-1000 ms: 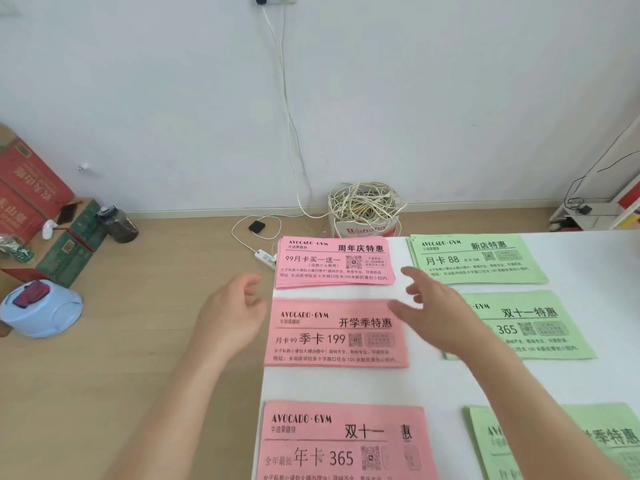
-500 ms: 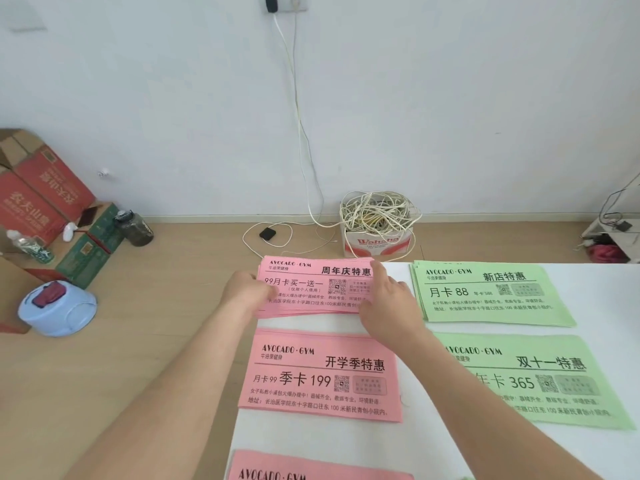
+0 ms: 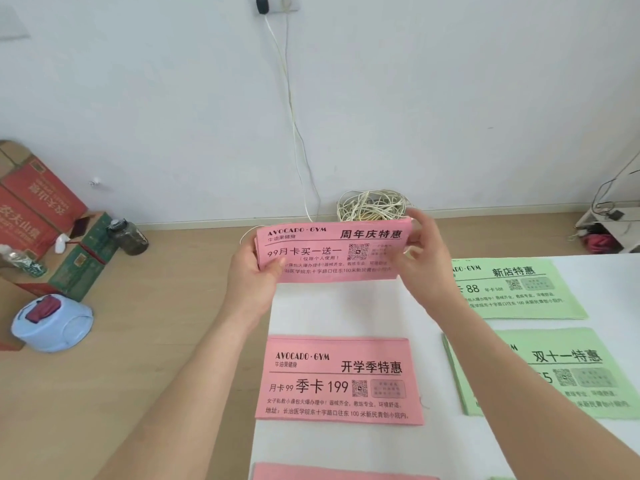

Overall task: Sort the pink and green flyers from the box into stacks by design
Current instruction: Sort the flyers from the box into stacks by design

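White table (image 3: 346, 306) carries sorted piles: a pink pile (image 3: 339, 379) near, green piles (image 3: 519, 289) to the right. Both hands hold a pink stack (image 3: 332, 252) tilted up above the far edge, likely to square its edges. Left hand (image 3: 252, 271) pinches the left end, thumb in front; right hand (image 3: 426, 265) curls round the right end.

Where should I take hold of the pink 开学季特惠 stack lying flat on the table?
Probably the two short ends, one grip from each side: the pink stack lies flat and wide, and its left end sits at the table edge, where fingers could slip under.
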Available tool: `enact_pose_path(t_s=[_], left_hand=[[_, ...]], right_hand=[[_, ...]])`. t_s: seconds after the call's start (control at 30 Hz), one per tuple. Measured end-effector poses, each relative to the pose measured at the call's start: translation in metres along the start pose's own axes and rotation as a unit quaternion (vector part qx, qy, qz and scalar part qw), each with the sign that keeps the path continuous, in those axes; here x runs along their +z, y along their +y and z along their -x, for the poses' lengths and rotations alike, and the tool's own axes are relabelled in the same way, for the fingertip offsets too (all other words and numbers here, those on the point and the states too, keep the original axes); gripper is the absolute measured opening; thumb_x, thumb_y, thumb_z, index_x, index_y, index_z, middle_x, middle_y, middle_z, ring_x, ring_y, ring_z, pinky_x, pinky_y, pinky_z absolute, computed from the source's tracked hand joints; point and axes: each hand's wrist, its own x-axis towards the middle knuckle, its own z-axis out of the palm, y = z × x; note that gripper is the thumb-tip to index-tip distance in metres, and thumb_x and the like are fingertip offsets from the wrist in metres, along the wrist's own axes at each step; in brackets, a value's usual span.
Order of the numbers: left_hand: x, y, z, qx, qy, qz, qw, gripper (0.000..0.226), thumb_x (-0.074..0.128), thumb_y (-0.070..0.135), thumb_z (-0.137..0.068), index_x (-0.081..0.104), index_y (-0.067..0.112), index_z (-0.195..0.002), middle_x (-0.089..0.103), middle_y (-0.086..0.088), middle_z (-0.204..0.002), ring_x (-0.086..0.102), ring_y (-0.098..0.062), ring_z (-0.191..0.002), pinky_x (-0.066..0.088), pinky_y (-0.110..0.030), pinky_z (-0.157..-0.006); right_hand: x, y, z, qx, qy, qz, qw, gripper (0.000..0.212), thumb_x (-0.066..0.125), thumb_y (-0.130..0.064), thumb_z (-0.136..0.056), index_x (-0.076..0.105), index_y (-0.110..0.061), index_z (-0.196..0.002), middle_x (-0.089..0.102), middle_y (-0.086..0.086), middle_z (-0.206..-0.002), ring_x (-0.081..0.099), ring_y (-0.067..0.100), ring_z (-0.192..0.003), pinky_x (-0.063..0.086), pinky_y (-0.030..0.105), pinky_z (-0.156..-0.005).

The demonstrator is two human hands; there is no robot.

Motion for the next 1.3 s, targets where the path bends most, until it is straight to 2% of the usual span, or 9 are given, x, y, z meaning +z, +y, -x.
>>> enact_pose_path(t_s=[0.1,0.2,0.3,0.4,0.53,0.83,1.0,1.17,1.3], left_hand=[[0.001,-0.004,-0.007,0.011,-0.007,0.044,0.999,0.037,0.054,-0.014,-0.085,0.059,0.019,-0.100,0.070,0.004,-0.096,0.067,-0.009,-0.091,0.052,-0.024,-0.079],[0.007,-0.020,-0.007,-0.045,-0.018,0.066,0.997,0.048,0.057,-0.023,-0.075,0.059,0.018,-0.100,0.070,0.001,-0.092,0.066,-0.012,-0.087,0.054,-0.036,-0.084],[0.009,-0.029,-0.010,-0.073,-0.011,0.078,0.994,0.055,0.058,-0.027,-0.069,0.058,0.019,-0.099,0.069,0.000,-0.090,0.066,-0.017,-0.085,0.054,-0.037,-0.081],[0.008,-0.030,-0.014,-0.065,0.003,0.086,0.994,0.052,0.055,-0.027,-0.065,0.058,0.016,-0.094,0.066,-0.001,-0.084,0.063,-0.019,-0.080,0.052,-0.036,-0.075],[0.008,-0.030,-0.010,-0.048,0.007,0.102,0.994,0.045,0.058,-0.014,-0.054,0.056,0.020,-0.085,0.059,-0.001,-0.077,0.055,-0.018,-0.073,0.045,-0.032,-0.065],[0.011,-0.040,-0.016,-0.056,-0.009,0.128,0.990,0.041,0.065,-0.019,-0.073,0.056,0.019,-0.083,0.064,-0.003,-0.080,0.060,-0.020,-0.077,0.050,-0.035,-0.075],[0.009,-0.051,-0.013,-0.058,-0.050,0.071,0.995,0.036,0.060,-0.020,-0.078,0.054,0.015,-0.083,0.068,0.008,-0.077,0.063,-0.005,-0.074,0.048,-0.019,-0.071],[0.004,-0.055,-0.014,-0.044,-0.066,-0.011,0.997,0.028,0.063,-0.010,-0.081,0.058,0.014,-0.094,0.068,-0.004,-0.085,0.062,-0.015,-0.079,0.048,-0.033,-0.081],[0.001,-0.070,-0.010,-0.032,-0.040,-0.212,0.976,0.028,0.057,0.005,-0.085,0.062,0.019,-0.109,0.067,-0.009,-0.094,0.062,-0.026,-0.090,0.047,-0.033,-0.079]], right_hand=[[0.000,-0.002,0.005,-0.055,0.020,-0.017,0.998,0.063,0.054,-0.002,-0.087,0.038,-0.047,-0.127,0.060,0.005,-0.093,0.062,0.027,-0.090,0.053,0.043,-0.084],[0.011,0.013,0.018,-0.050,-0.011,0.006,0.999,0.079,0.051,0.003,-0.084,0.028,-0.052,-0.135,0.057,0.010,-0.092,0.061,0.032,-0.083,0.053,0.054,-0.079],[0.016,0.024,0.024,-0.077,-0.012,0.013,0.997,0.081,0.054,0.006,-0.083,0.024,-0.036,-0.145,0.059,0.003,-0.100,0.061,0.024,-0.088,0.053,0.044,-0.084],[0.018,0.023,0.022,-0.106,0.006,0.044,0.993,0.079,0.051,0.008,-0.080,0.030,-0.038,-0.141,0.057,0.003,-0.108,0.056,0.021,-0.101,0.048,0.035,-0.091],[0.027,0.021,0.027,-0.136,0.003,0.108,0.985,0.065,0.049,0.013,-0.078,0.053,-0.029,-0.127,0.052,0.001,-0.106,0.047,-0.003,-0.094,0.035,0.005,-0.080],[0.033,0.025,0.029,-0.155,0.030,0.100,0.982,0.039,0.051,0.013,-0.083,0.058,-0.008,-0.115,0.057,0.004,-0.104,0.046,-0.012,-0.098,0.033,0.002,-0.082],[0.031,0.036,0.029,-0.142,-0.005,0.130,0.981,0.046,0.047,0.014,-0.081,0.051,-0.008,-0.122,0.055,0.006,-0.110,0.041,-0.011,-0.098,0.029,0.001,-0.085],[0.032,0.033,0.034,-0.155,0.010,0.134,0.979,0.047,0.045,0.013,-0.080,0.051,-0.006,-0.122,0.054,0.003,-0.109,0.040,-0.015,-0.102,0.028,0.001,-0.087],[0.031,0.035,0.034,-0.148,-0.011,0.146,0.978,0.048,0.046,0.014,-0.083,0.049,-0.006,-0.126,0.055,0.007,-0.113,0.041,-0.002,-0.098,0.029,0.001,-0.087]])
